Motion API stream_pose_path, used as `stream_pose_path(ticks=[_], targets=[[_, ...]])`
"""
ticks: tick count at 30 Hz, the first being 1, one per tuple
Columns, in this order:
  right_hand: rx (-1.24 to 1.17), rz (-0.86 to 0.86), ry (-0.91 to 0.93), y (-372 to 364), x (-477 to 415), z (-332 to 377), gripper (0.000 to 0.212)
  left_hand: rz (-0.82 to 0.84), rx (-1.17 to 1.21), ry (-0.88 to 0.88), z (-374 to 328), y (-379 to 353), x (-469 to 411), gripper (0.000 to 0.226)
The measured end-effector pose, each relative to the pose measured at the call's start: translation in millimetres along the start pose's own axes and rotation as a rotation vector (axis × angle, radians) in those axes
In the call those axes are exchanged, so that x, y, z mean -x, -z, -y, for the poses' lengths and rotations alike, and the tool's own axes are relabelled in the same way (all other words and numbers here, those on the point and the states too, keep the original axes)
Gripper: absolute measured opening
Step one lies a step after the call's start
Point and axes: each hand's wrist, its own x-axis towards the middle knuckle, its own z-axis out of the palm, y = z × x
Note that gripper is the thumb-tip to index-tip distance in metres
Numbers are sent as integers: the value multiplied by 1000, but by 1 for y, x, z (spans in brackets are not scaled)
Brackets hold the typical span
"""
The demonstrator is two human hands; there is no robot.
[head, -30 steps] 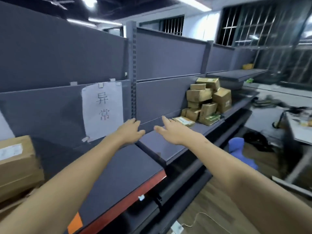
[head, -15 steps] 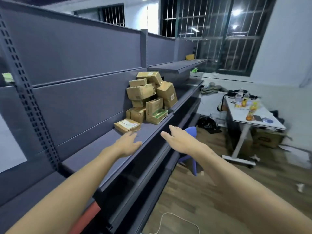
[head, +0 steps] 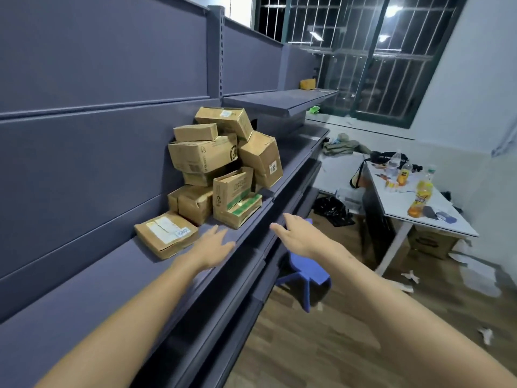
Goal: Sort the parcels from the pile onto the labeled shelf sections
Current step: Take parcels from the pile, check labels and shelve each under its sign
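A pile of brown cardboard parcels (head: 223, 163) is stacked on the grey shelf (head: 84, 281) against the back panel. A flat parcel with a white label (head: 165, 233) lies apart at the pile's near side. My left hand (head: 212, 249) is stretched out over the shelf just right of that flat parcel, fingers straight, holding nothing. My right hand (head: 296, 233) reaches forward past the shelf's front edge, fingers straight and empty, a little short of the pile's nearest green-striped box (head: 240, 208).
A higher shelf (head: 279, 98) runs beyond the pile, with a small parcel (head: 307, 84) at its far end. A blue plastic stool (head: 305, 275) stands on the wooden floor below my right hand. A white table (head: 405, 197) with bottles stands at the right.
The view has swung right along the shelving and closer to the parcel pile. Both hands stay open and have come nearer to the flat parcel and the pile.
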Motion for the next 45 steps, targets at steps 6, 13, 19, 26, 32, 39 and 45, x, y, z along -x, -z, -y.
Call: stream_pose_path(ticks=[6,13,19,26,32,39,45], targets=[[-142,112,158,-51,-111,32,45,-208,241,266,87,10,-44,53],[-385,357,286,-135,-215,82,38,-410,489,556,173,6,-60,54],[-459,488,340,-191,-267,101,46,-432,597,653,188,-14,-82,45],[-517,455,352,-210,-284,103,41,-479,641,602,181,-29,-99,48],[-674,355,342,-204,-272,117,27,-640,653,599,163,-19,-88,41],[-756,297,546,-182,-231,151,29,-982,681,589,130,9,-30,29],[-813,399,704,-148,-152,168,32,-1165,563,581,81,17,48,28]])
